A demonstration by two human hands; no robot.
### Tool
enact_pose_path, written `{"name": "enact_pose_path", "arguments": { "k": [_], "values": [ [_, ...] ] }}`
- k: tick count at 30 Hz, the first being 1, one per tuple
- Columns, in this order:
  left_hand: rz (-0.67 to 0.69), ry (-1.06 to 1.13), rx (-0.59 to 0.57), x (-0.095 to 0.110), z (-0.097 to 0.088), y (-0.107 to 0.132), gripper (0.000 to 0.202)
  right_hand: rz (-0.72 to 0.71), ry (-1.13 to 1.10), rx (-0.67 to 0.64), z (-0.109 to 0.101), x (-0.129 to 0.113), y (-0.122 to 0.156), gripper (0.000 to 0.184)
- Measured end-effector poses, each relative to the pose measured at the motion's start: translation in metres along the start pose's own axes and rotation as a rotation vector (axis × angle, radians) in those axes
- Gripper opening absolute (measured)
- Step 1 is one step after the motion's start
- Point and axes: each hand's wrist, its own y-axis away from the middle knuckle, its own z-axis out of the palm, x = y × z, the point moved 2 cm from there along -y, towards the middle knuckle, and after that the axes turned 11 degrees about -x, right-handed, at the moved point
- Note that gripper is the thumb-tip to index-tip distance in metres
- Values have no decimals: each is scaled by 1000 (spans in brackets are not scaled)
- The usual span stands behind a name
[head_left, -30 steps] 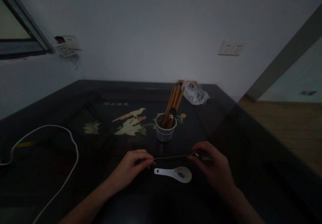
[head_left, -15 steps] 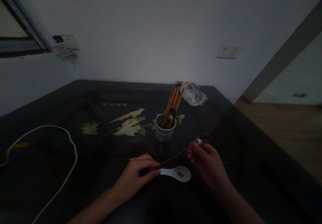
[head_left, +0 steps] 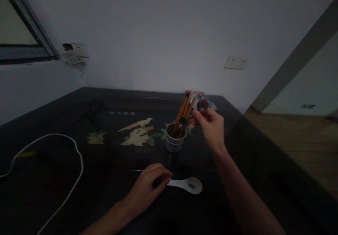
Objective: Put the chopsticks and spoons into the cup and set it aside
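My right hand (head_left: 211, 126) is raised beside the small white cup (head_left: 174, 140) and pinches a dark metal spoon (head_left: 202, 105) by its bowl end, bowl up. The spoon's handle slants down toward the cup, which holds several brown chopsticks (head_left: 184, 112) and another dark spoon (head_left: 182, 122). My left hand (head_left: 149, 187) rests on the dark table (head_left: 79, 178) with its fingertips closed on the handle of a white ceramic spoon (head_left: 188, 185) that lies flat.
A white cable (head_left: 66, 150) loops across the left of the table. A crumpled clear plastic bag (head_left: 208, 103) lies at the far edge behind the cup. Wall sockets (head_left: 235, 62) sit on the back wall. Wooden floor shows at the right.
My right hand has lifted the metal spoon from above the white spoon up and away to the cup. My left hand let go of its handle and now grips the white spoon.
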Motion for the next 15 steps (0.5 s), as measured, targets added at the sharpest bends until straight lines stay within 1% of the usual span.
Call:
{"name": "enact_pose_path", "arguments": {
  "k": [2, 4, 10, 15],
  "values": [
    [11, -41, -6, -2, 2, 1, 18, 75, -9, -55, 7, 13, -1, 24],
    [32, -73, -9, -4, 3, 1, 19, 120, 2, -91, 9, 21, -1, 25],
    [49, -77, -16, -9, 4, 2, 20, 193, 131, -158, 5, 36, 0, 24],
    [59, -72, -40, -7, 6, 2, 21, 235, 242, -253, 6, 51, 2, 22]
  ]
}}
